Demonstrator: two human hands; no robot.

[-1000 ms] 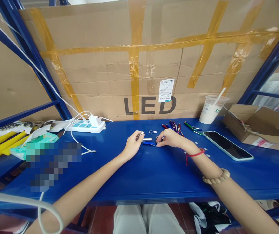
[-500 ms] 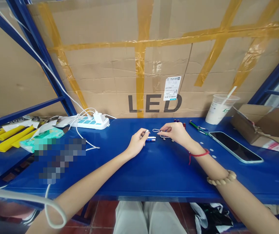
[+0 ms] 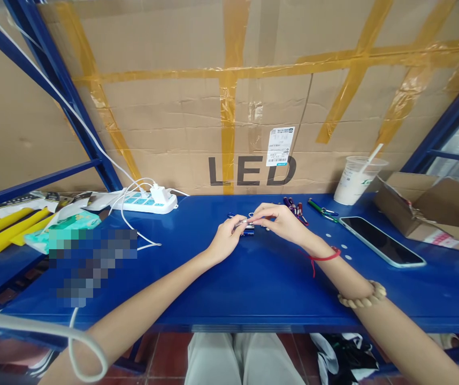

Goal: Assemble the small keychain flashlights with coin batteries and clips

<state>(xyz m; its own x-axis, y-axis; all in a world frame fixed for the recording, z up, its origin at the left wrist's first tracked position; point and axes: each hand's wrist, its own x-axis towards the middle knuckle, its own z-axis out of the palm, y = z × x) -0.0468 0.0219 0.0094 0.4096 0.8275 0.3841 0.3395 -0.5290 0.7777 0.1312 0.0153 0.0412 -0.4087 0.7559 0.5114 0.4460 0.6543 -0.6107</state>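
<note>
My left hand (image 3: 225,238) is closed round a small silver pen-shaped piece, its tip poking out at the fingers. My right hand (image 3: 280,220) pinches a small silver clip (image 3: 252,216) against that tip, so both hands meet over the middle of the blue table (image 3: 253,283). A blue pen-like piece (image 3: 247,231) lies on the table just under the hands. What exactly the fingers enclose is partly hidden.
Several coloured pens (image 3: 296,207) lie behind my right hand. A phone (image 3: 382,247), a plastic cup with a straw (image 3: 352,181) and an open cardboard box (image 3: 426,214) stand to the right. A white power strip (image 3: 145,202) and yellow strips (image 3: 8,227) are at the left.
My right hand picked the silver clip off the table and brought it to the piece in my left hand. Both hands rose slightly and drew together.
</note>
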